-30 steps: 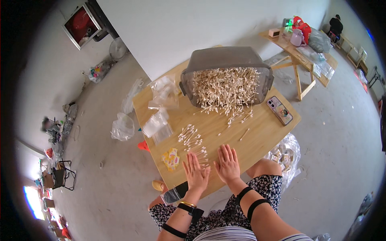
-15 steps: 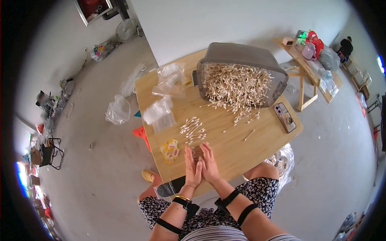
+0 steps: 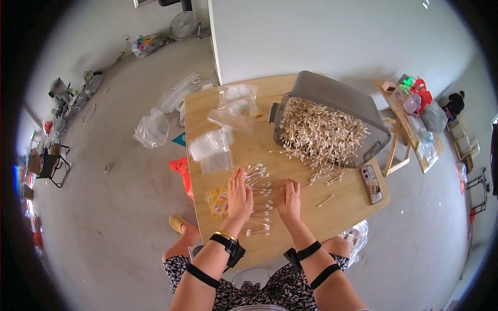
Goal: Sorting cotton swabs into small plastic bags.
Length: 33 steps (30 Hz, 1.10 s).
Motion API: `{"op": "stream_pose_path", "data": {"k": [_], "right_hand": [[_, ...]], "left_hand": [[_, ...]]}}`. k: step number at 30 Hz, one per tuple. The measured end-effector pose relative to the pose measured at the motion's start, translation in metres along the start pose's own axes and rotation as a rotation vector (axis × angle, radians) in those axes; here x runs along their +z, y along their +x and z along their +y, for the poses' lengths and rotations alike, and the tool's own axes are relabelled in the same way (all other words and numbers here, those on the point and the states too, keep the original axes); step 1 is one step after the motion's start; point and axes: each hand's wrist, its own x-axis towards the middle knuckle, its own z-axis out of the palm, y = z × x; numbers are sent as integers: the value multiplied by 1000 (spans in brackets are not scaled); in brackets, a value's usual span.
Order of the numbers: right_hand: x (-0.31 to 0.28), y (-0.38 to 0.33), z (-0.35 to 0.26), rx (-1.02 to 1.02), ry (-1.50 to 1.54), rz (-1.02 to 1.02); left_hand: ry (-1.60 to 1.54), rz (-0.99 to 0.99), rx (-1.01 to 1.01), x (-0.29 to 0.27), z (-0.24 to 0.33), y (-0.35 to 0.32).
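Observation:
Loose cotton swabs (image 3: 261, 205) lie in a rough column on the wooden table, most of them pointing sideways. Along the left ends of the swabs stands my left hand (image 3: 239, 198), fingers stretched out and palm facing inward. My right hand (image 3: 289, 201) is on the other side, a small gap from the swab tips, its fingers extended and slightly bent. Neither hand grips anything. Farther back, a grey translucent plastic bin (image 3: 332, 83) rests on its side with a big heap of cotton swabs (image 3: 321, 127) spilling from its mouth.
Small yellow-and-white packets (image 3: 217, 201) lie left of my left hand. Clear plastic bags (image 3: 212, 145) are spread on the table's left side. A phone (image 3: 371, 184) sits near the right edge, and a single swab (image 3: 326, 200) lies before it. A side table (image 3: 410, 124) stands at right.
My hands were close together over the near swabs; now they are apart on either side. The swabs between them form a longer column. The whole view has shifted.

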Motion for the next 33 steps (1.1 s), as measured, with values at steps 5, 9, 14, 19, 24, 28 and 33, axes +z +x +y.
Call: {"op": "stream_pose_path", "data": {"k": [5, 9, 14, 19, 24, 28, 33], "right_hand": [[16, -7, 12, -137, -278, 49], [11, -8, 17, -129, -284, 19], [8, -1, 11, -139, -212, 19], [5, 17, -6, -111, -34, 14], [19, 31, -4, -103, -27, -39], [25, 35, -4, -130, -13, -51], [26, 36, 5, -136, -14, -50]], "left_hand": [[321, -112, -66, 21, -11, 38], [302, -118, -83, 22, -4, 49], [48, -180, 14, 14, -7, 41], [3, -74, -31, 2, -6, 23], [159, -106, 94, 1, -2, 21], [195, -145, 133, -3, -6, 31], [136, -187, 113, 0, -12, 35]]}}
